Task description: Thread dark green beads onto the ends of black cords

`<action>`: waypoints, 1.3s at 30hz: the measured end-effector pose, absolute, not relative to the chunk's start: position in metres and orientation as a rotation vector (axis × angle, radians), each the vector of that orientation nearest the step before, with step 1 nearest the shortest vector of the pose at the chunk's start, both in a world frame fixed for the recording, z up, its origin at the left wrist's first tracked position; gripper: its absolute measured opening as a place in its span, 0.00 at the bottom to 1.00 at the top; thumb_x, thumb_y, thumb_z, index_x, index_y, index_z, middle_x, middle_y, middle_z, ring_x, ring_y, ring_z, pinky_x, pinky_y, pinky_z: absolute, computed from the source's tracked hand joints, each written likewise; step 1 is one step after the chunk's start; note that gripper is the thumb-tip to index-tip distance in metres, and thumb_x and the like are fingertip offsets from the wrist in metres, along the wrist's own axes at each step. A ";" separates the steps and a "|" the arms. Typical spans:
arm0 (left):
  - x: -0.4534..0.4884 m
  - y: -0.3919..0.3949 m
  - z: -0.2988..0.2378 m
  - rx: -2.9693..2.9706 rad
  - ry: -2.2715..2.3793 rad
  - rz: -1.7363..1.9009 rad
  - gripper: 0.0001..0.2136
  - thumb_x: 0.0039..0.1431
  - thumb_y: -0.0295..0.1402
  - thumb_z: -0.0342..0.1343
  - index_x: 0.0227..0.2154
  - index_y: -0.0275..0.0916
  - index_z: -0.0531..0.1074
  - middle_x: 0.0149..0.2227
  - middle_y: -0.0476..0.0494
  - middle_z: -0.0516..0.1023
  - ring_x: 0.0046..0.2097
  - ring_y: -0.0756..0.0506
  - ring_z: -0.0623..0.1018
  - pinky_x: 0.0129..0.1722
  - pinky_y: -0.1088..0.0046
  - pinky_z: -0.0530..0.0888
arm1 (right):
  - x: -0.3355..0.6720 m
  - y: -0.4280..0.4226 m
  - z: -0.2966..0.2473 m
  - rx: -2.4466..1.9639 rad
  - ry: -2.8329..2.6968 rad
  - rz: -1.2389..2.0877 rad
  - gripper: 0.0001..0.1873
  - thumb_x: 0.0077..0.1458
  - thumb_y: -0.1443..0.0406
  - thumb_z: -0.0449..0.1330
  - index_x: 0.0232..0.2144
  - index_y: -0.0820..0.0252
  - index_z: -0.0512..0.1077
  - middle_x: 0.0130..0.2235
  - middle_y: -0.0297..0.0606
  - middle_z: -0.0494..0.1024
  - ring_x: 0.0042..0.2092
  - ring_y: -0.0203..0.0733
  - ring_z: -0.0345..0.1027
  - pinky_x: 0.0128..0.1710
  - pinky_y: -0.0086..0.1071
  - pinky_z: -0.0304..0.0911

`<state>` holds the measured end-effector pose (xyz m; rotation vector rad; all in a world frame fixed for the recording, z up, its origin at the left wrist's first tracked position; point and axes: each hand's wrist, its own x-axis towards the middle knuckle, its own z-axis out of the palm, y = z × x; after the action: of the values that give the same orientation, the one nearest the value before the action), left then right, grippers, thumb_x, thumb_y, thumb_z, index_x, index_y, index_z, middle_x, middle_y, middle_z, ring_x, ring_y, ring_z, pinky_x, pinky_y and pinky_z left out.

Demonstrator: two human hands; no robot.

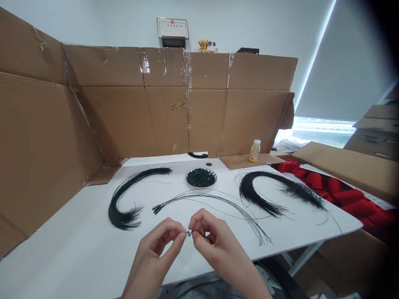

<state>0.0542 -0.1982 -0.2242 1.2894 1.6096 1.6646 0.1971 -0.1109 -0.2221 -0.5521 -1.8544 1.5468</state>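
Cardboard sheets (187,120), taped at their seams, stand as a folded wall along the back and left of a white worktop (77,253), probably to screen it from the room. A framed certificate (172,28) and a small gold ornament (203,45) show above their top edge. To the right, a roller blind (343,62) covers most of a window, and red packages (330,187) lie beside the worktop.

In the head view, three bundles of fine black strands lie in separate arcs, seemingly kept apart so they do not tangle. The left bundle (124,207) and right bundle (274,191) are thick, while the thinner middle bundle (212,203) ends in small dark tips (157,209), gathered together as if for orderly handling. A shallow round dish (201,177) heaped with dark green beads sits at the back between the thick bundles, within easy reach. A small bottle (254,150) stands farther off on a cardboard pad (240,162), apart from the strands.

Just above the worktop's front part, the left hand (156,253) and right hand (218,245) are raised close together, fingers curled. Each pinches from its own side at a tiny dark bead (189,233) on a thin strand, holding it up off the surface for close work. The bead is too small to show how the strand meets it.
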 end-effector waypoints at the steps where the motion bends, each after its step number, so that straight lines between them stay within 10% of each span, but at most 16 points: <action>1: 0.054 -0.198 -0.225 1.280 1.609 1.667 0.09 0.59 0.40 0.64 0.27 0.42 0.78 0.27 0.49 0.71 0.31 0.47 0.70 0.34 0.74 0.70 | 0.197 -0.110 -0.222 -0.545 -1.858 1.554 0.05 0.57 0.71 0.56 0.35 0.58 0.69 0.27 0.27 0.61 0.29 0.33 0.53 0.27 0.25 0.50; 17: 0.054 -0.202 -0.218 1.140 1.572 1.747 0.08 0.54 0.40 0.68 0.26 0.43 0.79 0.27 0.50 0.73 0.31 0.48 0.69 0.32 0.76 0.68 | 0.206 -0.098 -0.224 -0.511 -1.841 1.568 0.09 0.56 0.59 0.69 0.36 0.57 0.83 0.29 0.34 0.75 0.31 0.36 0.67 0.22 0.22 0.63; 39: 0.057 -0.203 -0.223 1.250 1.634 1.719 0.05 0.58 0.37 0.64 0.27 0.47 0.78 0.30 0.52 0.75 0.35 0.48 0.71 0.36 0.78 0.69 | 0.213 -0.092 -0.227 -0.504 -1.899 1.341 0.05 0.58 0.62 0.69 0.33 0.56 0.78 0.34 0.33 0.75 0.34 0.35 0.62 0.29 0.26 0.57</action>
<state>0.0567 -0.2028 -0.2233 1.2502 1.6340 1.7192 0.2129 -0.0924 -0.2266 -0.5036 -1.8990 1.3414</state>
